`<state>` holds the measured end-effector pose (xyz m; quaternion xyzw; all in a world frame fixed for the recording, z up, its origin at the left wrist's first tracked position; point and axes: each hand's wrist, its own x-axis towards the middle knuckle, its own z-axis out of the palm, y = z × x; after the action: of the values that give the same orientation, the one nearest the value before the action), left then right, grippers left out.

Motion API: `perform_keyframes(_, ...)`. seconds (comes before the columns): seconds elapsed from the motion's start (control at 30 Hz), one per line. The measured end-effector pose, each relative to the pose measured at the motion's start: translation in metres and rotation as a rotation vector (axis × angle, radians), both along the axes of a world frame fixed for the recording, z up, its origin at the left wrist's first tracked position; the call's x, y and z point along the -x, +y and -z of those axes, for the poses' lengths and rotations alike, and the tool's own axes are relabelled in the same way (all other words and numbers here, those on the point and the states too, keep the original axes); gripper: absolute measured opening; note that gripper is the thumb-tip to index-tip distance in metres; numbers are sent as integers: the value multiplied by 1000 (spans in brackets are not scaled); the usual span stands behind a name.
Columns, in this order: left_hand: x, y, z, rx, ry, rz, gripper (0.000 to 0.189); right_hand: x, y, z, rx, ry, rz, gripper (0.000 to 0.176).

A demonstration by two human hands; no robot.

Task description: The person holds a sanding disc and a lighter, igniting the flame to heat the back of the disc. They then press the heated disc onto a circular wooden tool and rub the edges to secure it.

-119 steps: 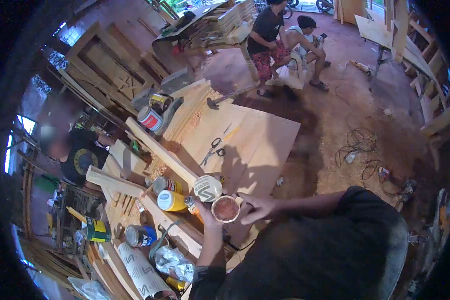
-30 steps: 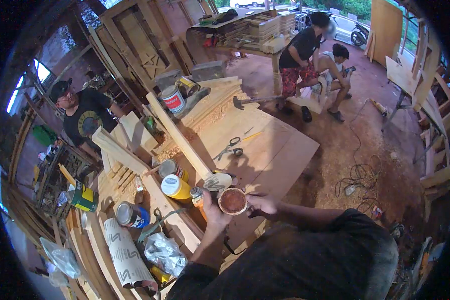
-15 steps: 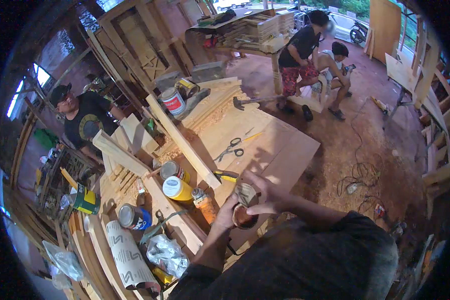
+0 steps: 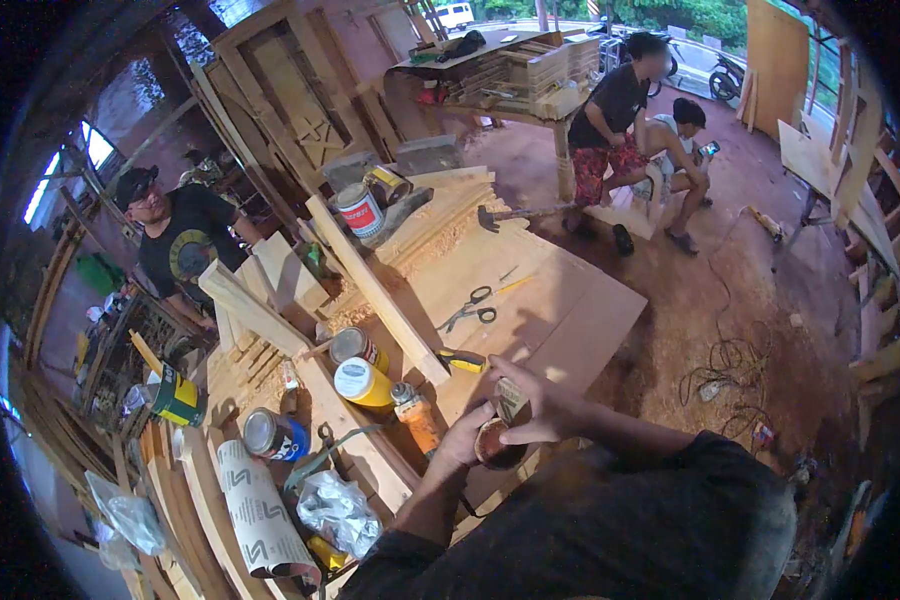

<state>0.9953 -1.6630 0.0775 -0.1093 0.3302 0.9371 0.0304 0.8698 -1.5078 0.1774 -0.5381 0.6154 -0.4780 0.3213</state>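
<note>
A small round brown piece with a reddish-brown hollow face (image 4: 497,447) is held low over the near edge of the workbench. My left hand (image 4: 464,436) is closed round its left side. From the right, my right hand (image 4: 535,402) grips a folded piece of printed sandpaper (image 4: 510,399) against the top of the piece. A yellow and black cutter (image 4: 461,360) lies just beyond my fingers. To the left stands an orange power tool (image 4: 416,418), beside a yellow tub with a white lid (image 4: 362,382). Black scissors (image 4: 470,309) and a pencil (image 4: 515,284) lie further back.
Several cans, a sandpaper roll (image 4: 263,510) and a plastic bag (image 4: 338,512) are at the left. A hammer (image 4: 520,214) lies at the bench's back. One person (image 4: 190,243) stands at the left; two people are at the back right. A cable (image 4: 725,365) is on the floor.
My right hand and the sandpaper have shifted slightly right and down over the round piece. The whole view has moved a little, so the bench appears slightly lower and further right.
</note>
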Motion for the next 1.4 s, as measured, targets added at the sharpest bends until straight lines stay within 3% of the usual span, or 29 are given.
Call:
perform_keyframes(0.3, -2, -1, -9, -18, 64, 49, 50, 1, -4, 11, 42, 132, -45, 103)
perform_keyframes(0.37, -2, -1, -7, -35, 79, 53, 52, 4, -9, 17, -47, -160, -89, 95)
perform_keyframes(0.4, 0, 2, -11, -80, 92, -1, 54, 7, -14, 33, -51, -164, -96, 95)
perform_keyframes(0.47, -1, 1, -8, -137, 90, -69, 57, 10, -23, 79, 450, -365, 136, 77)
perform_keyframes(0.67, 3, -10, -10, -167, 323, -84, 68, 42, -19, 84, 348, -687, 380, 55)
perform_keyframes(0.7, 2, -5, -23, -163, 317, -190, 70, 46, -18, 82, 339, -691, 381, 55)
perform_keyframes(0.83, 0, -12, -30, -284, 305, -198, 67, 52, -5, 77, 234, -806, 478, 50)
perform_keyframes(0.87, 0, -13, -23, -305, 241, -297, 66, 53, -8, 76, 220, -842, 492, 48)
perform_keyframes(0.93, 6, -13, -36, -331, 348, -280, 66, 40, -7, 50, 297, -696, 550, 43)
perform_keyframes(1.03, 7, -21, -25, -372, 244, -416, 68, 43, -20, 28, 409, -509, 575, 35)
perform_keyframes(1.07, 8, -26, -25, -409, 241, -427, 66, 45, -28, 20, 396, -503, 535, 35)
perform_keyframes(1.13, 5, -30, -31, -367, 235, -486, 64, 50, -45, 1, 541, -155, 365, 24)
perform_keyframes(1.27, 3, -36, -31, -326, 157, -485, 59, 35, -85, -56, 442, 29, 239, 16)
perform_keyframes(1.33, 3, -33, -33, -305, 146, -499, 53, 33, -112, -81, 400, 278, 258, 14)
perform_keyframes(1.4, -2, -29, -48, -311, 227, -435, 47, 62, -157, -68, 407, 158, 85, 17)
